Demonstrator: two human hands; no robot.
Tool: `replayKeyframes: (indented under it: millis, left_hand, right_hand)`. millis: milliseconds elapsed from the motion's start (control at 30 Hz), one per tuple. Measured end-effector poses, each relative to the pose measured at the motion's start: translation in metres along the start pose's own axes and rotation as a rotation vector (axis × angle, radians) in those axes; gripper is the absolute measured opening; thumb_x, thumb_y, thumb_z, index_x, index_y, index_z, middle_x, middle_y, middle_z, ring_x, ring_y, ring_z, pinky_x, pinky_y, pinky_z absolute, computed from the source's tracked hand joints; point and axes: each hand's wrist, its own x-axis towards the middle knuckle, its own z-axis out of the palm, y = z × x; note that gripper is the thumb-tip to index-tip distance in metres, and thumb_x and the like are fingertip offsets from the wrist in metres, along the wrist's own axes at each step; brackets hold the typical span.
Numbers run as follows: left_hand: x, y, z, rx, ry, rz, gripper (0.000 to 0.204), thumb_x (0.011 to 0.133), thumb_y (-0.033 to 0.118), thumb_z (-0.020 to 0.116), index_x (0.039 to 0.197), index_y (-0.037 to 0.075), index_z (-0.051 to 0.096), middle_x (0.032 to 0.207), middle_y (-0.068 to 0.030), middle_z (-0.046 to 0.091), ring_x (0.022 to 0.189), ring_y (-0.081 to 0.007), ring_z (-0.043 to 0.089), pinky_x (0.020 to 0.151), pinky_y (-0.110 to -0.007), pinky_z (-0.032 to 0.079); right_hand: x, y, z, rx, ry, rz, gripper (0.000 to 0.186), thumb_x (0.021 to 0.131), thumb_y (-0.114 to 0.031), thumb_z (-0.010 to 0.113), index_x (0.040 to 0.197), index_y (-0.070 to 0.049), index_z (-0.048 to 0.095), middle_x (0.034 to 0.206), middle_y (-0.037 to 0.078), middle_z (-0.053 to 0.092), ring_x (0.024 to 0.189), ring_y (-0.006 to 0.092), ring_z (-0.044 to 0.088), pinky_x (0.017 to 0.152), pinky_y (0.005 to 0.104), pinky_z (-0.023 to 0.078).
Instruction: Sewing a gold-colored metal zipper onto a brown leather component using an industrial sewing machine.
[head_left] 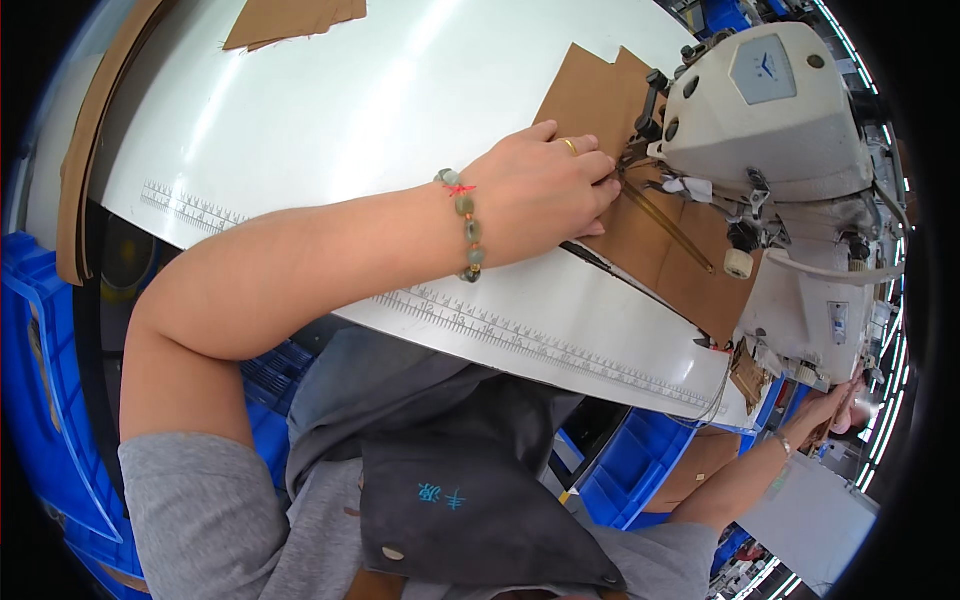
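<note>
My left hand [553, 190], with a ring and a bead bracelet at the wrist, lies palm down on a brown fabric piece [690, 245] under the sewing machine head [765, 110]. Its fingers are spread a little and slightly bent, the tips close to the needle area, which is partly hidden. A narrow brass-coloured strip [668, 228] runs over the fabric beside the fingertips. Far to the right, my right hand [845, 405] reaches to the machine's far right end. It appears small there, and its fingers cannot be made out.
More brown pieces [295, 20] lie at the far left of the white table [400, 90], which has a printed ruler scale [480, 325] along its near edge. Blue bins [640, 465] stand below the table. Small brown scraps [747, 378] sit near the machine base.
</note>
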Motion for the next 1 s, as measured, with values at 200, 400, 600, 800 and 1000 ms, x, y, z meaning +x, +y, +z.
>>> replayKeyframes:
  millis: [200, 400, 600, 800, 1000]
  left_hand:
    - [0.001, 0.001, 0.001, -0.005, 0.009, -0.001, 0.041, 0.099, 0.039, 0.065, 0.128, 0.01, 0.071, 0.132, -0.0039, 0.065, 0.133, -0.0215, 0.058, 0.108, -0.04, 0.049]
    - [0.0, 0.001, 0.002, -0.019, 0.014, 0.003, 0.04, 0.098, 0.039, 0.067, 0.125, 0.009, 0.071, 0.125, -0.0033, 0.067, 0.129, -0.0199, 0.059, 0.105, -0.038, 0.049]
    - [0.003, 0.003, 0.001, 0.027, -0.063, -0.004, 0.04, 0.098, 0.038, 0.067, 0.124, 0.009, 0.072, 0.126, -0.0031, 0.067, 0.128, -0.0192, 0.059, 0.102, -0.037, 0.05]
    - [0.003, 0.003, -0.001, -0.015, -0.064, -0.015, 0.04, 0.098, 0.038, 0.066, 0.125, 0.009, 0.071, 0.126, -0.0038, 0.067, 0.128, -0.0196, 0.06, 0.1, -0.037, 0.05]
    - [0.004, 0.002, -0.002, -0.015, -0.095, -0.015, 0.04, 0.097, 0.038, 0.068, 0.124, 0.008, 0.072, 0.125, -0.0037, 0.067, 0.126, -0.0194, 0.06, 0.1, -0.036, 0.051]
  right_hand:
    - [-0.019, 0.01, 0.012, 0.097, -0.057, 0.014, 0.061, 0.108, -0.049, 0.052, 0.149, -0.003, 0.051, 0.147, 0.014, 0.058, 0.13, 0.0317, 0.058, 0.106, 0.0464, 0.05]
    - [0.019, -0.057, 0.032, -0.02, -0.018, 0.412, 0.064, 0.106, -0.051, 0.056, 0.15, -0.005, 0.05, 0.151, 0.015, 0.053, 0.135, 0.0322, 0.053, 0.112, 0.0478, 0.045]
    - [0.022, -0.045, 0.025, 0.067, 0.015, 0.439, 0.073, 0.101, -0.051, 0.065, 0.149, 0.001, 0.047, 0.152, 0.019, 0.051, 0.138, 0.0363, 0.051, 0.113, 0.0555, 0.045]
    - [0.036, -0.016, 0.004, 0.123, -0.053, 0.351, 0.069, 0.102, -0.05, 0.064, 0.149, -0.002, 0.049, 0.152, 0.019, 0.052, 0.135, 0.0395, 0.053, 0.109, 0.0611, 0.048]
    - [0.014, 0.035, -0.006, 0.416, -0.017, 0.087, 0.05, 0.104, -0.037, 0.064, 0.139, -0.001, 0.06, 0.141, 0.015, 0.064, 0.129, 0.0325, 0.06, 0.113, 0.0557, 0.046]
